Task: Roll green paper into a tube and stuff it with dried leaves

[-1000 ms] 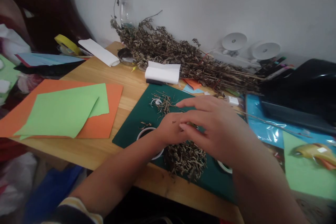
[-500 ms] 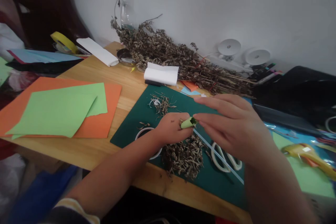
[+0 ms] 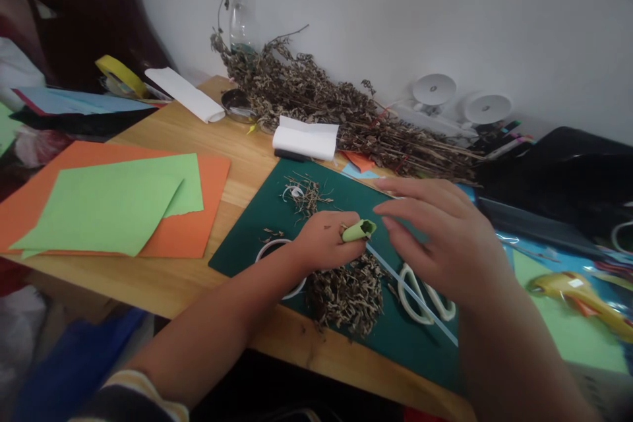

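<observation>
My left hand (image 3: pixel 326 239) is closed around a rolled tube of light green paper (image 3: pixel 358 231), whose open end points right and shows dark matter inside. To the right of that end, my right hand (image 3: pixel 430 231) is held apart from the tube, its fingers stretched and spread with nothing visible in them. Below the left hand lies a pile of crumbled dried leaves (image 3: pixel 349 300) on a green cutting mat (image 3: pixel 257 224). White-handled scissors (image 3: pixel 418 300) rest beside the pile, crossed by a thin pale blue strip (image 3: pixel 395 273). A white ring-shaped rim (image 3: pixel 262 252) is partly covered by my left forearm.
Dried herb stalks (image 3: pixel 316 92) lie along the wall behind a white paper roll (image 3: pixel 305 138). Orange paper (image 3: pixel 215 211) and green sheets (image 3: pixel 109 204) are at left. A yellow glue gun (image 3: pixel 568 287) lies at right. Stem scraps (image 3: pixel 309 194) sit on the mat.
My right hand has drawn back to the right from the tube's open end, and its fingers have spread. My left hand keeps its hold on the tube.
</observation>
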{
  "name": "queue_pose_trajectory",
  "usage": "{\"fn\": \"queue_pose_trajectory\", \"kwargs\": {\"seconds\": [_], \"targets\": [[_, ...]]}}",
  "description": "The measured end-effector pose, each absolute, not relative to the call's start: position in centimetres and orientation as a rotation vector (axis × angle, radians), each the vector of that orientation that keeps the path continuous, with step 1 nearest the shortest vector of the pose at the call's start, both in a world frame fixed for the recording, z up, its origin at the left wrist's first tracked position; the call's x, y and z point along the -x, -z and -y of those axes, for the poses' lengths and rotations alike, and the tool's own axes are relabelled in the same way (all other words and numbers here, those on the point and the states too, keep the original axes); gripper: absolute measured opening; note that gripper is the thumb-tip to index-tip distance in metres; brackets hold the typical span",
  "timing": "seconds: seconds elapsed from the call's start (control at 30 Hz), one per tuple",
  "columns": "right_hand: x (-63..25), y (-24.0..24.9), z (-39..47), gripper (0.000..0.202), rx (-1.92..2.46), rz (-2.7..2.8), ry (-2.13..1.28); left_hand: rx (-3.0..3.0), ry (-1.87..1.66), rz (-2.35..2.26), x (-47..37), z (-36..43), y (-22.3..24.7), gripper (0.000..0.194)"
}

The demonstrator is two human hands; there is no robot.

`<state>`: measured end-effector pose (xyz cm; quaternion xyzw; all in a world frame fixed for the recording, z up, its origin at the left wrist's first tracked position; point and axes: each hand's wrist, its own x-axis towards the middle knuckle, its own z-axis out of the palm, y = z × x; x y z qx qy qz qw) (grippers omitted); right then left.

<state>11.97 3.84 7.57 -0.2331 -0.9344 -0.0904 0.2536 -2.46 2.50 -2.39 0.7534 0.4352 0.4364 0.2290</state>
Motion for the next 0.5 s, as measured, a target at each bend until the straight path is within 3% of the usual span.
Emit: {"fn": "queue_pose_trajectory", "kwargs": {"seconds": [0.17, 0.5], "targets": [[-13.2, -6.8, -4.0, 0.012, 0.705, 2.41, 0.228, -2.065, -1.179, -1.253, 2.5, -2.5, 2.4, 0.018], [-12.2, -3.5, -3.4, 0.005, 0.779, 2.49, -0.221, -2.147, -1.275, -1.223, 2.6, -3.0, 2.7, 0.027]]}}
